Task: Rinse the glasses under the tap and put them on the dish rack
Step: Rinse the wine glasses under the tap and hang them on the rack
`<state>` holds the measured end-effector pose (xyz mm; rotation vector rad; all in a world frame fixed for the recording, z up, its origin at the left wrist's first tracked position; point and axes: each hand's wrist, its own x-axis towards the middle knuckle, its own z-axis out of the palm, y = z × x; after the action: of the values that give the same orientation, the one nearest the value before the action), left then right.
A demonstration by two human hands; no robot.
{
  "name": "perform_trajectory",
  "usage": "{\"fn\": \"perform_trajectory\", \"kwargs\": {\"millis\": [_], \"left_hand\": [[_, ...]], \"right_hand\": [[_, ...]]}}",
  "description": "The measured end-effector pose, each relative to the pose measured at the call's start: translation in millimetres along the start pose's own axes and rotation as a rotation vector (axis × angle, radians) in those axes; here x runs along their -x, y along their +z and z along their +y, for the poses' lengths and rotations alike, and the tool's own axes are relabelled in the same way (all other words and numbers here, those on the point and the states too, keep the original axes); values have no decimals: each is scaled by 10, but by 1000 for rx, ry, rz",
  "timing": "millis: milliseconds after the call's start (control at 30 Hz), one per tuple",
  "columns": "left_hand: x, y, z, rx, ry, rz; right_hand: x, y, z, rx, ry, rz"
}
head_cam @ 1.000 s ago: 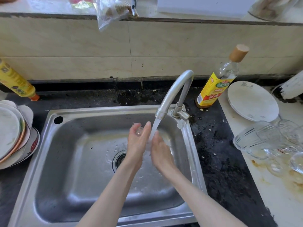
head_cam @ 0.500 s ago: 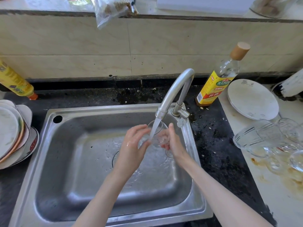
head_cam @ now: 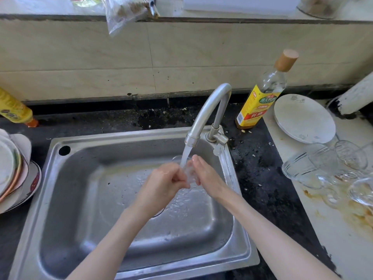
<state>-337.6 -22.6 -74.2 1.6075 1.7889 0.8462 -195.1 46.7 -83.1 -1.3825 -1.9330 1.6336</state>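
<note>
At the centre of the frame, two bare hands meet under running water. The left hand (head_cam: 165, 178) has its fingers curled in, pinching a clear glass (head_cam: 188, 170); the right hand (head_cam: 205, 176) has straight fingers held together, pressed along the glass's other side. The glass is mostly hidden by hands and splashing water, so its exact tilt cannot be told. The stream falls from the curved metal tap (head_cam: 210, 110) just above the hands. Both forearms reach up from the bottom edge over a steel sink (head_cam: 80, 199), wet at its middle.

At the right edge, several more clear glasses (head_cam: 323, 166) lie tipped on a pale, stained counter (head_cam: 333, 229). Above them, in the upper right, sits a white plate (head_cam: 302, 120), and beside it a yellow-labelled bottle (head_cam: 262, 98) with a wooden cap. At the left edge is a stack of plates (head_cam: 14, 170), with a yellow bottle (head_cam: 14, 110) above it.
</note>
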Motion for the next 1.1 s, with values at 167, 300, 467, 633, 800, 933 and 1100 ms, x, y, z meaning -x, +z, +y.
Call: {"fn": "perform_trajectory", "kwargs": {"millis": [167, 300, 467, 633, 800, 933, 1100], "left_hand": [[17, -53, 64, -196, 211, -360], [-16, -111, 20, -344, 218, -502], [9, -64, -20, 3, 15, -165], [-43, -162, 49, -235, 238, -471], [-125, -199, 41, -90, 66, -319], [-28, -129, -27, -25, 118, -273], [-69, -267, 2, -54, 44, -457]], "right_hand": [[-67, 39, 84, -86, 57, -57], [-39, 16, 123, -158, 160, -235], [39, 89, 136, -277, 68, -81], [-9, 74, 89, -381, 220, -299], [28, 144, 180, -389, 111, -201], [47, 176, 176, -366, 57, -135], [-17, 134, 127, -325, 236, -368]]}}
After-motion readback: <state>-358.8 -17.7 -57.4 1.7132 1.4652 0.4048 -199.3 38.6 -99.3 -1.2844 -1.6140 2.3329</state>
